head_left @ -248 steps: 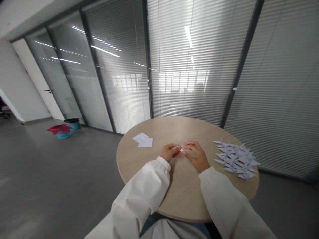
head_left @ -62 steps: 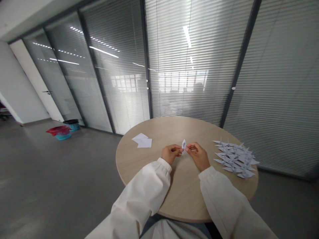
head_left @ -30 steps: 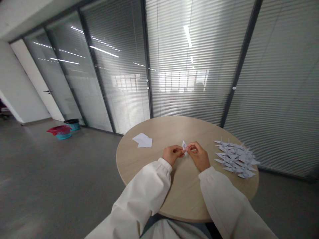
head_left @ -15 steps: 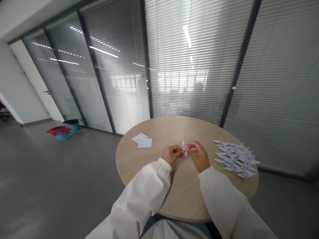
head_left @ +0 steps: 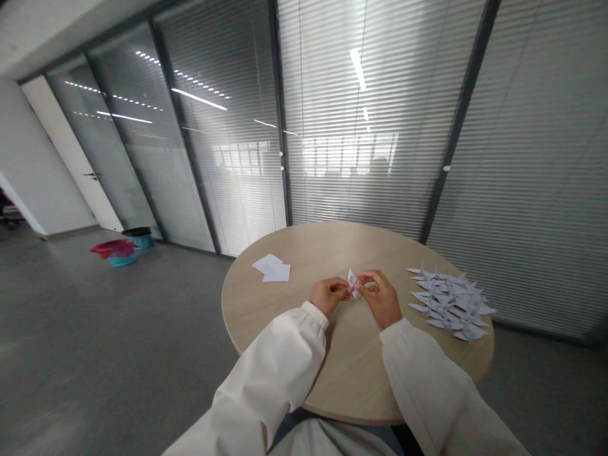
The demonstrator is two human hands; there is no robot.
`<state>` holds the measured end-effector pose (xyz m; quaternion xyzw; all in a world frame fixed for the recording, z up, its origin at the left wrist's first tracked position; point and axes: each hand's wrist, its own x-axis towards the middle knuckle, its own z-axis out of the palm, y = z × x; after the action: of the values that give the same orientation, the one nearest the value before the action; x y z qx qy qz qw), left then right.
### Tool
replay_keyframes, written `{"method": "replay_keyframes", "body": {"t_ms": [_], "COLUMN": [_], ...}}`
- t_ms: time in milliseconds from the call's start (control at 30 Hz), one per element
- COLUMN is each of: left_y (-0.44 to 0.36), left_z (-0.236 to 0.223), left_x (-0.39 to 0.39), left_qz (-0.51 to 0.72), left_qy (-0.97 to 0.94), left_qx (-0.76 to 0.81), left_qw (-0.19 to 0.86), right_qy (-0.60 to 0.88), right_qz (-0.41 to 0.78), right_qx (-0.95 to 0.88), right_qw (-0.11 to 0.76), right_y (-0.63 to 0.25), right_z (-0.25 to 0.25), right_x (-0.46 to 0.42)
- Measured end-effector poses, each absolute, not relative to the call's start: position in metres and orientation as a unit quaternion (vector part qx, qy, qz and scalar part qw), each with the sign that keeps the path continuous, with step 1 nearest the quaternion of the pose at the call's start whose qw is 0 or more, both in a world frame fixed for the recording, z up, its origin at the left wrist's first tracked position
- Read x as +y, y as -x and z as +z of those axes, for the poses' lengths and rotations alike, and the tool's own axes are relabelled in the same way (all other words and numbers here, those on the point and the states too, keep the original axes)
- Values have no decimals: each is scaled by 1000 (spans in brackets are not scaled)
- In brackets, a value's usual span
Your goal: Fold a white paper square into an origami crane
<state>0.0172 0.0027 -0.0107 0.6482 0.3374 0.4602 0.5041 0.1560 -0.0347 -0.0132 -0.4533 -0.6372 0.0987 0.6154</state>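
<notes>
At the left of the table point(head_left: 349, 373), two white paper sheets point(head_left: 277, 273) are laid flat and partly overlapped, well apart from the hands. They are best left there, where they are not likely to be brushed by the left sleeve point(head_left: 280, 345).

Near the middle, the left hand point(head_left: 327, 296) is closed in a narrow pinch, with the small folded paper point(head_left: 351, 277) gripped at its lower left side. For good control, the pinch should be made light but firm, so that the layers are steadied without being crushed.

The folded paper is held between the two hands, above the table, with a pointed end turned up. Its finer creases are too small to be made out. Any shaping is probably best done in small, even movements, with the edges lined up before pressure is put on, as thin paper may be torn or wrongly creased by a hard pull.

The right hand point(head_left: 382, 303) is also narrowed, its thumb and fingertips closed on the paper from the right. Pressure from this side should be matched to that of the left, so that the piece is not twisted.

Farther right, many pointed folded paper pieces point(head_left: 451, 304) are crowded together near the table's edge; the right sleeve is best held clear of them.
</notes>
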Motion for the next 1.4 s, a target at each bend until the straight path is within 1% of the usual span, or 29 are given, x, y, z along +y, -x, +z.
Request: {"method": "replay_keyframes", "body": {"t_ms": [233,600,700,800,900,967,1200,1400], "left_y": [-17,-16,-16,-15,-14,-14,-14,-12], "left_z": [-13,-9,-11,-12,-12,-12,-9,-10], "left_x": [4,3,4,5,5,4,1,2], "left_qz": [464,487,475,451,426,414,396,387], "left_qy": [-657,-639,-657,-696,-737,-756,-760,-772], "left_qx": [343,359,367,377,387,383,393,418], "left_qw": [486,476,457,411,353,333,333,283], "right_qy": [455,478,486,505,523,526,512,501], "right_qz": [106,113,106,98,78,55,-20,-68], "right_qx": [-643,-663,-659,-647,-642,-645,-684,-723], "right_qw": [608,565,564,563,555,552,519,472], "right_y": [-156,-158,-157,-155,-154,-153,-155,-154], "right_z": [-13,-15,-15,-15,-13,-12,-18,-22], "right_x": [-35,-33,-33,-34,-35,-35,-33,-36]}}
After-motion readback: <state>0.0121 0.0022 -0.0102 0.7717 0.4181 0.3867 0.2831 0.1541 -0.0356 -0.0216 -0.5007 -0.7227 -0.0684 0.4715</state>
